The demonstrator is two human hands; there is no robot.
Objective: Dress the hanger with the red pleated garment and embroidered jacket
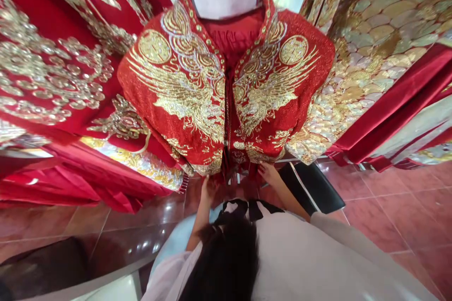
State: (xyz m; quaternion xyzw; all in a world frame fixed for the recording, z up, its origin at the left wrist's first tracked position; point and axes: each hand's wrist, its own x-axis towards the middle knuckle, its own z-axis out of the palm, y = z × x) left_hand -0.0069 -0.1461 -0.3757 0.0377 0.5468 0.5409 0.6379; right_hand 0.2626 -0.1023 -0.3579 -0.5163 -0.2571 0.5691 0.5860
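In front of me hangs a red embroidered jacket (190, 103) with gold wing-like patterns, round gold medallions and a beaded collar. It is upright, with its front edges slightly parted in the middle. At the hem on the left, my left hand (208, 187) has its fingers closed on the cloth, partly hidden by the jacket. My right hand (269, 173) pinches the hem on the other side of the front opening. Dark red cloth (231, 37) shows inside the collar.
Red garments with silver beadwork (52, 70) hang at left. A gold scale-patterned garment (374, 33) hangs at right. A black flat object (318, 188) lies beside my right forearm. Reddish tiles (406, 207) cover the floor. A dark object (45, 268) is at lower left.
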